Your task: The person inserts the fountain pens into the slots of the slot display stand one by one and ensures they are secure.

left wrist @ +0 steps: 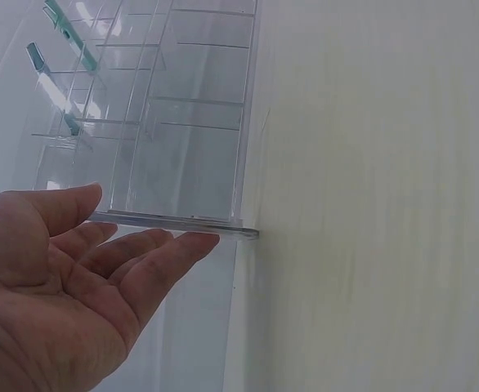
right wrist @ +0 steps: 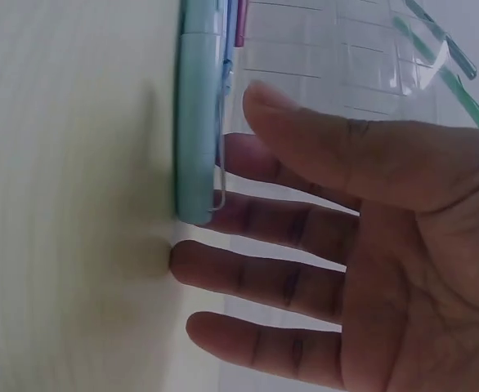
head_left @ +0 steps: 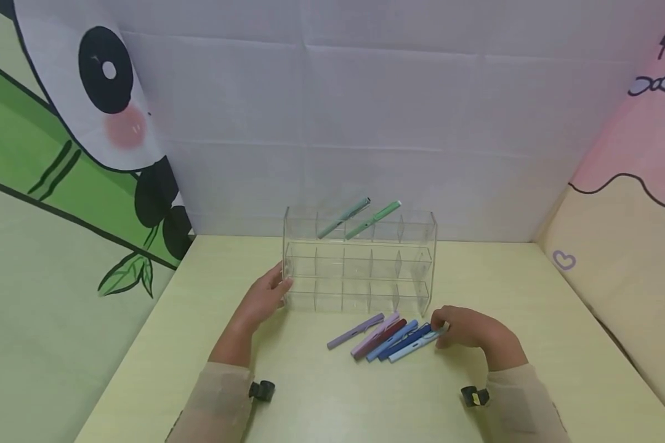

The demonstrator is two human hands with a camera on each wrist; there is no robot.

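Note:
A clear acrylic rack (head_left: 358,267) with tiered compartments stands upright on the table. My left hand (head_left: 264,297) holds its left side panel, thumb on one face and fingers (left wrist: 170,265) along the other. Leaning in the top tier are a grey-green pen (head_left: 343,219) and a bright green pen (head_left: 374,220). My right hand (head_left: 465,327) is at the capped end of a light blue pen (head_left: 415,346). In the right wrist view its fingertips touch or lie just behind that pen (right wrist: 197,122), while the thumb stands apart from it.
Beside the light blue pen lie a dark blue pen (head_left: 404,342), a blue pen (head_left: 392,340), a dark red pen (head_left: 380,339), a pink-purple pen (head_left: 375,333) and a greyish purple pen (head_left: 356,331). A white cloth (head_left: 388,111) hangs behind the table (head_left: 332,400).

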